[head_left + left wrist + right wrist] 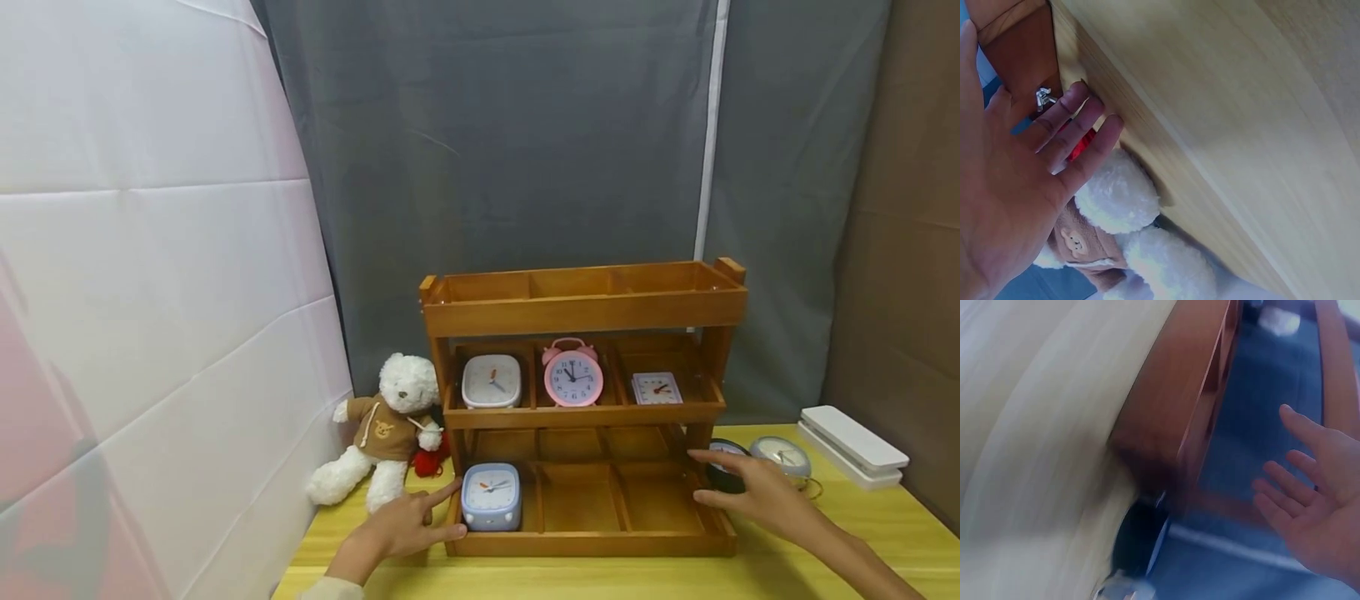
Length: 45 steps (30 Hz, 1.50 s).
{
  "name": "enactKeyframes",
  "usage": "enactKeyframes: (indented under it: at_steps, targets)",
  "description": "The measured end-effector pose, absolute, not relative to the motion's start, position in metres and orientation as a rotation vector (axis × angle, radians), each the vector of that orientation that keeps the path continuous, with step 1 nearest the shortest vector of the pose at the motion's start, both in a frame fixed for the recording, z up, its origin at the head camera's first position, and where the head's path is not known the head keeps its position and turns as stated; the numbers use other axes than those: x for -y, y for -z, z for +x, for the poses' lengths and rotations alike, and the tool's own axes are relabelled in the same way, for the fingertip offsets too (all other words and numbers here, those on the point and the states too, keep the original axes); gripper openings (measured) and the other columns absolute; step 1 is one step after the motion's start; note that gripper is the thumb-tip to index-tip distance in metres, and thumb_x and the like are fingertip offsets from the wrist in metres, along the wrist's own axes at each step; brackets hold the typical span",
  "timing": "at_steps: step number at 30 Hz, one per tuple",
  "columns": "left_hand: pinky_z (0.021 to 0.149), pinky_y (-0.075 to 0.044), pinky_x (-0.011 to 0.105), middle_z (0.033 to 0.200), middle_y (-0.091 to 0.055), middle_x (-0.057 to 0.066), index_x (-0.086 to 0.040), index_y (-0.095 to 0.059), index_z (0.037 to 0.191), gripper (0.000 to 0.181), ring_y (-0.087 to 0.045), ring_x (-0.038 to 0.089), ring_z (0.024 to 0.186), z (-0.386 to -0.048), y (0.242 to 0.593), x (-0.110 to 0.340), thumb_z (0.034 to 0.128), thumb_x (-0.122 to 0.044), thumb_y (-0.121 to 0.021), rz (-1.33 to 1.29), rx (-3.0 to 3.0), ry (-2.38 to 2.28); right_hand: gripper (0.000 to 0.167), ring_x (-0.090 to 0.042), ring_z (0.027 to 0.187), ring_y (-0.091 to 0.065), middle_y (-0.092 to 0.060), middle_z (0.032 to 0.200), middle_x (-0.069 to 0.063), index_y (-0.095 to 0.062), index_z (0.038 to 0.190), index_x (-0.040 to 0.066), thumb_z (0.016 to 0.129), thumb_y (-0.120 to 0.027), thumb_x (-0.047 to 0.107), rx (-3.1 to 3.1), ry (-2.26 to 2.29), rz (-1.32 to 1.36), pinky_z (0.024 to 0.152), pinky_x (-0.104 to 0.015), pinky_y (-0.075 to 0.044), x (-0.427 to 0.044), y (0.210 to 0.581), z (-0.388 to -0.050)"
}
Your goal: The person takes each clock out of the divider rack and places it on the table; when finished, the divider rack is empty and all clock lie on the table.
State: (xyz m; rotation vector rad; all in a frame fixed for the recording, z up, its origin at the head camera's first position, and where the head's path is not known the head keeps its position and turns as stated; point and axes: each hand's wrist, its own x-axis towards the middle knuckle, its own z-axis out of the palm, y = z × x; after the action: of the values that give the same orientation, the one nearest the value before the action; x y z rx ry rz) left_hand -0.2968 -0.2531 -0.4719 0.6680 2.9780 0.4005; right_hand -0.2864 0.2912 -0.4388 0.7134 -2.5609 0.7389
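Across the upper half of the head view we see a gray curtain (pixel 525 167), and below it the yellow table (pixel 600 577) fills the bottom. On the table, right of centre and low in the frame, stands the three-tier wooden rack (pixel 585 310). We judge it stiff and fairly heavy, its lacquer a little slick; the side posts look like the best place to take hold, one hand at each, since its clocks lie loose and could slide if it tips. At lower left sits a soft white bear (pixel 384 421). Near the bottom, our left hand (pixel 408 521) reaches to the rack's left edge, fingers straight and apart, thumb by the front corner; we cannot tell how firmly it touches. At lower right our right hand (pixel 765 496) lies beside the rack's right end, fingers extended, spread and holding nothing. The blue clock (pixel 491 500) sits in the bottom tier's left compartment, next to our left fingertips; it is probably light, hard plastic, best held by its sides, away from the face. On the middle tier, the pink alarm clock (pixel 573 377) stands centrally; its bells look delicate. A wing nut (pixel 1044 98) shows at upper left of the left wrist view.
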Motion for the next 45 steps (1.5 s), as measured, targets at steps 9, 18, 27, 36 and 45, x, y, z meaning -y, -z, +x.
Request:
enactKeyframes:
  at_steps: [9,18,27,36,45]
  targets:
    - [0.071,-0.051,0.038,0.083,-0.057,-0.011,-0.032,-0.042,0.161,0.081,-0.052,0.007,0.068,-0.295,0.471,0.254,0.0935,-0.075,-0.056,0.676,-2.994,-0.375,0.055,-0.033,0.094,-0.074,-0.073,0.126,-0.015,-0.070,0.134,0.009,0.088,-0.084,0.036,2.552,-0.863,0.911,0.086,-0.051,-0.059,-0.223,0.436,-0.296]
    - [0.068,-0.049,0.034,0.070,-0.059,-0.015,-0.031,-0.041,0.161,0.083,-0.052,0.005,0.061,-0.295,0.472,0.255,0.0931,-0.075,-0.057,0.691,-2.956,-0.428,0.059,-0.043,0.122,-0.064,-0.068,0.136,-0.015,-0.067,0.138,0.012,0.090,-0.082,0.041,2.616,-1.080,0.980,0.098,-0.057,-0.053,-0.161,0.438,-0.308]
    - [0.070,-0.051,0.035,0.069,-0.060,-0.015,-0.032,-0.041,0.161,0.084,-0.052,0.005,0.060,-0.294,0.471,0.255,0.0921,-0.077,-0.055,0.684,-2.958,-0.413,0.055,-0.039,0.123,-0.065,-0.069,0.134,-0.014,-0.069,0.135,0.009,0.087,-0.086,0.031,2.535,-1.096,1.079,0.099,-0.055,-0.053,-0.109,0.448,-0.318]
    - [0.072,-0.054,0.037,0.071,-0.064,-0.014,-0.032,-0.043,0.160,0.083,-0.054,0.005,0.060,-0.294,0.470,0.254,0.0916,-0.077,-0.056,0.653,-2.950,-0.403,0.061,-0.037,0.123,-0.065,-0.070,0.132,-0.012,-0.070,0.133,0.006,0.084,-0.089,0.036,2.505,-1.182,1.138,0.099,-0.052,-0.053,-0.064,0.461,-0.325]
    - [0.069,-0.053,0.036,0.071,-0.064,-0.012,-0.036,-0.040,0.161,0.082,-0.055,0.005,0.060,-0.295,0.469,0.254,0.0920,-0.078,-0.055,0.648,-2.936,-0.425,0.072,-0.043,0.129,-0.059,-0.059,0.142,-0.025,-0.068,0.137,0.009,0.079,-0.091,0.044,2.505,-1.101,1.222,0.099,-0.060,-0.051,-0.027,0.471,-0.326]
